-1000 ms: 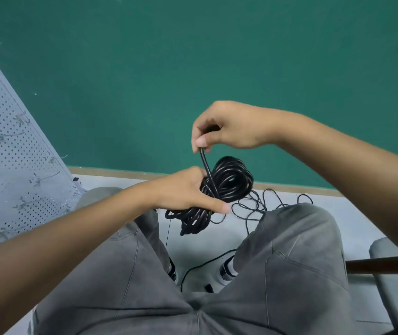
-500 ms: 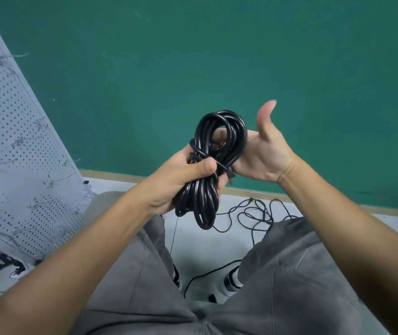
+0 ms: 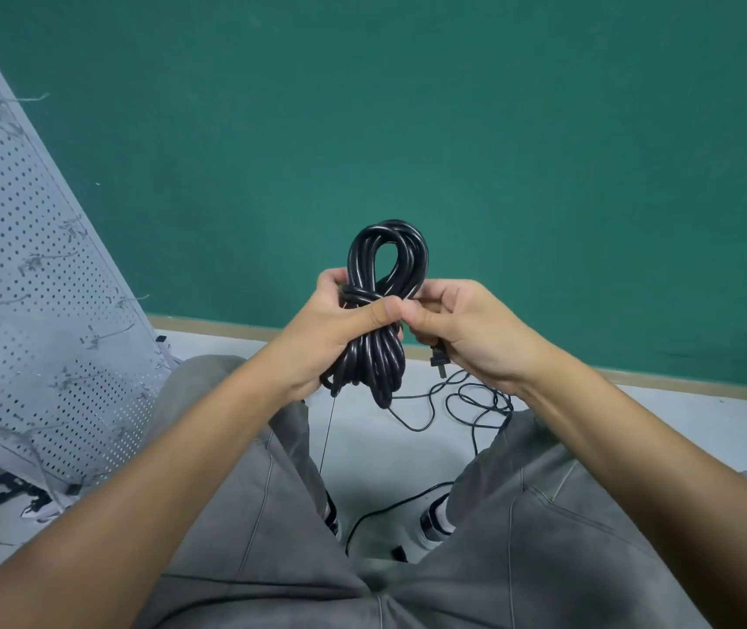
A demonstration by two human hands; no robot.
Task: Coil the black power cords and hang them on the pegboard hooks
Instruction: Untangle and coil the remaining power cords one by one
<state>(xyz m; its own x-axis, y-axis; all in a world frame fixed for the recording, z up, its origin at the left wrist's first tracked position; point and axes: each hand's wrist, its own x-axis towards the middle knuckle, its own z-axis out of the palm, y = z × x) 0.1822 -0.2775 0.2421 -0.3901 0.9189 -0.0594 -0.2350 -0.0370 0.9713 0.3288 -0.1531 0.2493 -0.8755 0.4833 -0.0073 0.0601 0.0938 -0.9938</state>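
Note:
A coiled black power cord (image 3: pixel 385 265) stands upright in front of me, cinched at its middle by a wrap of its own cable. My left hand (image 3: pixel 331 333) grips the bundle round that waist, thumb across the front. My right hand (image 3: pixel 467 329) holds the cord's free end against the coil, and the black plug (image 3: pixel 439 358) pokes out below its fingers. The grey pegboard (image 3: pixel 22 288) leans at the far left, with thin wire hooks on its face.
Thin black cables (image 3: pixel 462 406) lie tangled on the pale floor between my knees, and another cord (image 3: pixel 390 506) runs by my shoes. A green wall fills the background. Dark clutter lies on the floor under the pegboard at the lower left.
The coil rose from knee height to in front of me. My right hand, open behind the coil half a second ago, has come round to its right side and holds the plug end.

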